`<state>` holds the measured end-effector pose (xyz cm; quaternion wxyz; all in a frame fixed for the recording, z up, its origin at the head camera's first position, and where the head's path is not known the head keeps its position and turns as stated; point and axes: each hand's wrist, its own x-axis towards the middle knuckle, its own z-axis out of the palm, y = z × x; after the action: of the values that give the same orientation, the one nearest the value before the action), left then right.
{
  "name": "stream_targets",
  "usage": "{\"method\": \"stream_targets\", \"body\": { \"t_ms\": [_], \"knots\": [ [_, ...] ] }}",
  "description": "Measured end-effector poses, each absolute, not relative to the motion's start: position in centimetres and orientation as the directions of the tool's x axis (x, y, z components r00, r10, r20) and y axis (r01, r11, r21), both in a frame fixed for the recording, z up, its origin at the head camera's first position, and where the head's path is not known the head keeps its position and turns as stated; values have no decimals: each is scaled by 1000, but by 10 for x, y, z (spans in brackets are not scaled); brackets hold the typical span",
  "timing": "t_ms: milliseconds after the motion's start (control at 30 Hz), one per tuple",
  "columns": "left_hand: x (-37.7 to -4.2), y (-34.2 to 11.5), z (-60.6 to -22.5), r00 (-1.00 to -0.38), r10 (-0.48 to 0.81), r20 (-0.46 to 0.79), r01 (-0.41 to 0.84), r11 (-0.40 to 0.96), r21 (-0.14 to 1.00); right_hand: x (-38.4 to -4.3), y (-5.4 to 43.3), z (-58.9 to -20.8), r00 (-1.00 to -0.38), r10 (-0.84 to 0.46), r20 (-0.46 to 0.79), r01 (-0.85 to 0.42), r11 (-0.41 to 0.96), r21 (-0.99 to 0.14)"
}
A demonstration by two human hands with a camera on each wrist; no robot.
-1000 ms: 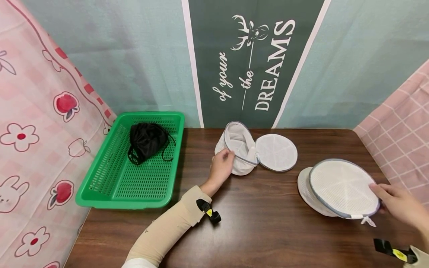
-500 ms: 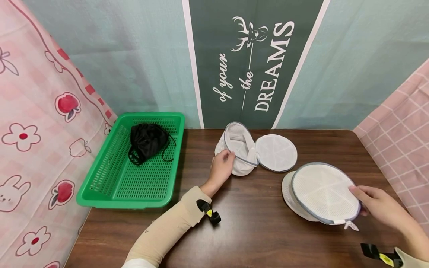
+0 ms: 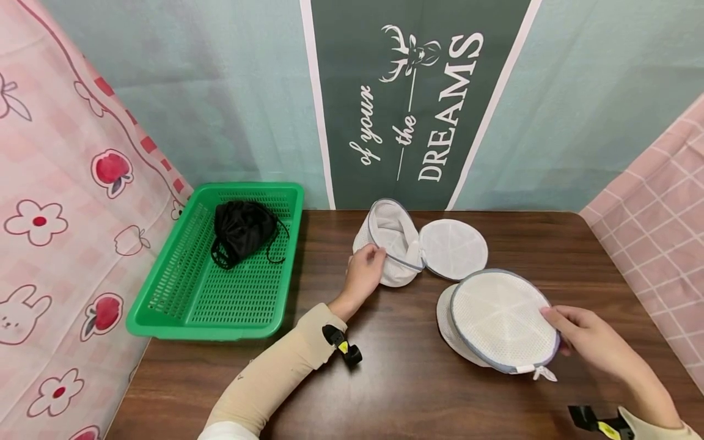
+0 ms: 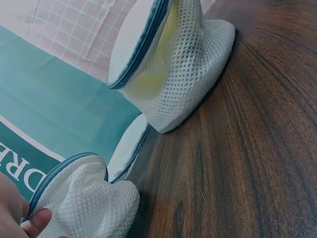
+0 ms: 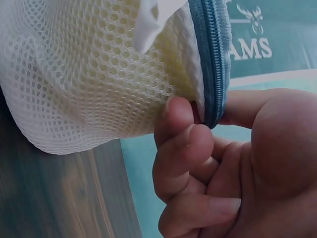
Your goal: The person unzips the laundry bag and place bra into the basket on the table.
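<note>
In the head view my left hand pinches the blue-edged rim of a small white mesh laundry bag. That bag stands unzipped, its round lid folded out flat to the right. My right hand holds a second, larger mesh laundry bag by its edge, thumb on top of the lid. Its lid is closed and tilted towards me, with a small white tie at the front. Through the mesh in the left wrist view, something yellow shows inside. The right wrist view has fingers against the blue zip.
A green plastic basket stands at the left of the brown wooden table, with a black drawstring pouch inside. Blue-green cloth hangs behind, and pink patterned cloths close off both sides.
My right hand has carried the larger mesh laundry bag leftwards, from the table's right side to just before the flat lid. My left hand and the small bag have stayed put.
</note>
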<state>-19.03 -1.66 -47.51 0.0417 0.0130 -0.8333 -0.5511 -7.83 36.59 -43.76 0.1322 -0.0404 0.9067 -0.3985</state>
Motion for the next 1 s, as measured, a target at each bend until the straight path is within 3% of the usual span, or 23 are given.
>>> {"method": "stream_targets", "body": {
  "t_ms": [400, 567, 833, 1000],
  "knots": [
    [-190, -16, -475, -997, -55, 58, 34, 368, 929, -77, 324, -441, -960, -228, -163, -20, 635, -773],
    [-188, -16, -476, -995, -55, 87, 65, 329, 942, -77, 304, -440, -965, -201, -169, 4, 634, -773],
    [-175, -18, -472, -982, -74, 173, 131, 394, 910, -77, 285, -444, -979, -147, -142, 22, 613, -790],
    [-161, -25, -463, -977, 4, 215, 199, 393, 898, -75, 278, -445, -985, -106, -135, 45, 603, -797]
  ]
}}
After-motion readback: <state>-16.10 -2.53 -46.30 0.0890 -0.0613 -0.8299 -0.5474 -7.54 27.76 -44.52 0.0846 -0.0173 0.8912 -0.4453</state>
